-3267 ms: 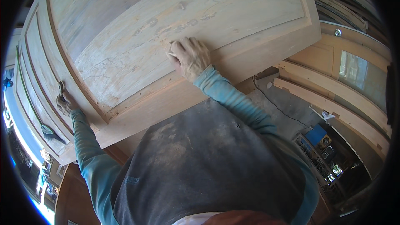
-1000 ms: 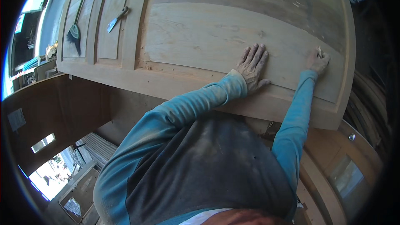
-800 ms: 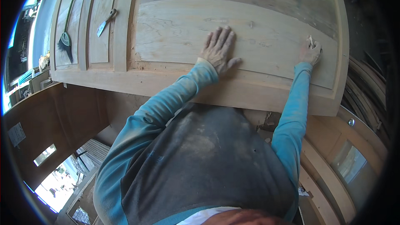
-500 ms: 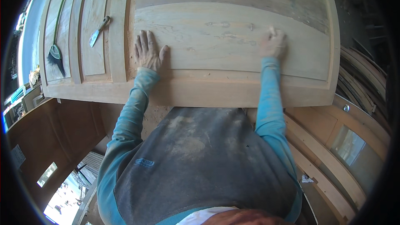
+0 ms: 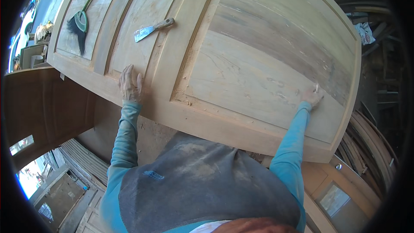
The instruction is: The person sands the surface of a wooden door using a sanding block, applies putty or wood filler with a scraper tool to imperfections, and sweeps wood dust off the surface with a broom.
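Note:
A panelled wooden door [image 5: 258, 140] lies flat before me. My left hand [image 5: 130, 87] rests on its near rail, beside the middle panel, fingers stretched out and holding nothing. On the right part of the large panel [image 5: 246, 73] is my right hand [image 5: 312, 96], its fingers curled down near the dark band in the wood. Whatever those fingers may hold is hidden. A putty knife [image 5: 154, 29] with a wide blade lies beyond my left hand, across the middle panel's edge. Farther left, a small green brush broom [image 5: 79, 26] with dark bristles lies on the end panel.
Wood dust and crumbs [image 5: 188, 102] sit along the large panel's groove. A brown panel [image 5: 26, 103] stands at the left. Stacked curved wood strips [image 5: 366, 138] lie at the right, above another door with a round knob [image 5: 338, 167].
The view has turned, so the door appears slanted. My left hand has moved left from the large panel to the near rail. My right hand has shifted slightly toward the dark band.

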{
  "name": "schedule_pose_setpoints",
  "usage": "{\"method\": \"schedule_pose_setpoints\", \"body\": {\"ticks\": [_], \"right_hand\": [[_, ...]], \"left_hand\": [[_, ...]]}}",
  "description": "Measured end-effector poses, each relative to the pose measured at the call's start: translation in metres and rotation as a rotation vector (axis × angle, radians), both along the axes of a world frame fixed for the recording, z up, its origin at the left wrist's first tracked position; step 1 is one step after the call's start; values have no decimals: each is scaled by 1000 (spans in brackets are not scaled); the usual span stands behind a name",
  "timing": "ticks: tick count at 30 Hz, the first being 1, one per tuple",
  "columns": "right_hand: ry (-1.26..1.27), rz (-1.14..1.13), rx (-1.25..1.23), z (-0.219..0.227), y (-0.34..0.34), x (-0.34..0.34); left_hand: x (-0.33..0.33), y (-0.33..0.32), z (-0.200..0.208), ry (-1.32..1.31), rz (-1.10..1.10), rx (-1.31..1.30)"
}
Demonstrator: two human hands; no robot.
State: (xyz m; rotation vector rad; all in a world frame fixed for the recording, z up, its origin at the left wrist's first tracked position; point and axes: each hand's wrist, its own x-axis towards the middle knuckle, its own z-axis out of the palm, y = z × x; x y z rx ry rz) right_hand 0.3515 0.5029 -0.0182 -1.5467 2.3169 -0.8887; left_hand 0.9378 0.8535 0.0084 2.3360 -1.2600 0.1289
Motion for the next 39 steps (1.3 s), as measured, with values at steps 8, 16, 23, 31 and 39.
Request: {"method": "schedule_pose_setpoints", "body": {"ticks": [8,16,23,31,39], "right_hand": [[159,1074,-62,42,146,330],[151,293,6,45,-13,235],[160,1011,-131,34,168,351],[-228,-163,120,58,82,-20],[90,562,-33,51,177,74]], "left_hand": [[-10,-6,14,77,51,19],[-5,-7,9,85,58,-36],[-11,0,4,194,31,-135],[-6,-4,-5,25,-43,-43],[-144,-99,40,-47,-390,-131]]}}
